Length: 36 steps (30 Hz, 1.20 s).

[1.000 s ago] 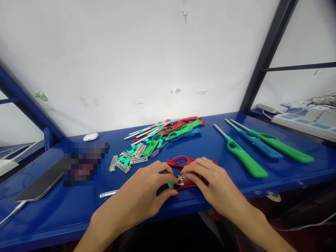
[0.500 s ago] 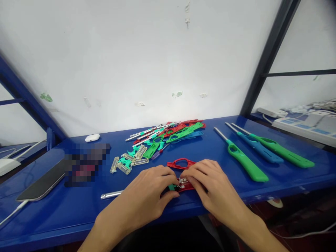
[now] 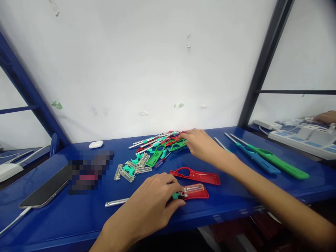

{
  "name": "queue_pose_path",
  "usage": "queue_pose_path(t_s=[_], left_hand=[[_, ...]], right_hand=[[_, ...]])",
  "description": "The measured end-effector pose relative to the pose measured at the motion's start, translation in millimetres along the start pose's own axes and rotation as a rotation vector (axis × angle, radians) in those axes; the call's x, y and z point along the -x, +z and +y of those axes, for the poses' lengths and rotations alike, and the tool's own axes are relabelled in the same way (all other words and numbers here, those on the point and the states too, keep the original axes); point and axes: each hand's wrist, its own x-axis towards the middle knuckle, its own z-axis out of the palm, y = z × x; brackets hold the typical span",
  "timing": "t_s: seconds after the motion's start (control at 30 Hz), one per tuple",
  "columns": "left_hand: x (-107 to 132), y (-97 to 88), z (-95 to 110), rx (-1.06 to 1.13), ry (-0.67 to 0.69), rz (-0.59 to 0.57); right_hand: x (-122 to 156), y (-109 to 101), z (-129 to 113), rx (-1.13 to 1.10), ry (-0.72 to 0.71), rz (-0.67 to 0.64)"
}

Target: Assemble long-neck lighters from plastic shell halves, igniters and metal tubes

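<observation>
My left hand (image 3: 154, 197) is closed on an opened gas lighter, gripping it near its green collar. The lighter's metal tube (image 3: 116, 202) points left, and its red half-casing (image 3: 203, 193) holds a clear fuel tank (image 3: 193, 188) on the right. Just behind lies the loose red casing half (image 3: 202, 176), its inner side up. Over the far pile of lighter parts (image 3: 157, 158), my right hand (image 3: 196, 141) is stretched out among red and green casings. Its fingers look extended, though the tips are partly hidden.
Several clear fuel tanks (image 3: 144, 160) and small green pieces lie left of the pile, beside a screwdriver (image 3: 160, 162). Assembled blue (image 3: 258, 159) and green (image 3: 286, 163) lighters lie right. A phone (image 3: 47, 189) and white earbud case (image 3: 96, 144) are left; power strips (image 3: 301, 141) stand at right.
My right hand has left the red lighter and moved up and back to the pile, uncovering the clear tank and loose red casing. My left hand keeps its grip.
</observation>
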Motion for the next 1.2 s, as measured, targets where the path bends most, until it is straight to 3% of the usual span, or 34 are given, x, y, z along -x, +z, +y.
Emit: queue_pose_path(t_s=[0.1, 0.2, 0.33, 0.53, 0.67, 0.83, 1.03, 1.2], left_hand=[[4, -6.8, -4, -0.022, -0.007, 0.058], [11, -16.5, -17, -0.059, -0.030, 0.143], [21, -30.4, -37, -0.101, -0.050, 0.279], [26, -43.6, -48, -0.149, -0.043, 0.345], [27, -46.3, -48, -0.188, -0.057, 0.362], [27, -45.5, -48, -0.216, -0.051, 0.404], [21, -40.6, -43, -0.196, -0.012, 0.538], [23, -40.0, -38, -0.233, 0.104, 0.570]], right_hand=[[-44, 20, 27, 0.046, -0.060, -0.158], [-70, 37, 39, 0.049, -0.134, -0.308], [-80, 48, 42, 0.054, -0.191, -0.391], [-80, 50, 45, 0.081, -0.238, -0.382], [-82, 44, 45, 0.095, -0.278, -0.279], [-72, 12, 35, 0.127, -0.345, -0.050], [-15, -28, -6, 0.116, -0.482, 0.241], [25, -40, -34, 0.063, -0.553, 0.468]])
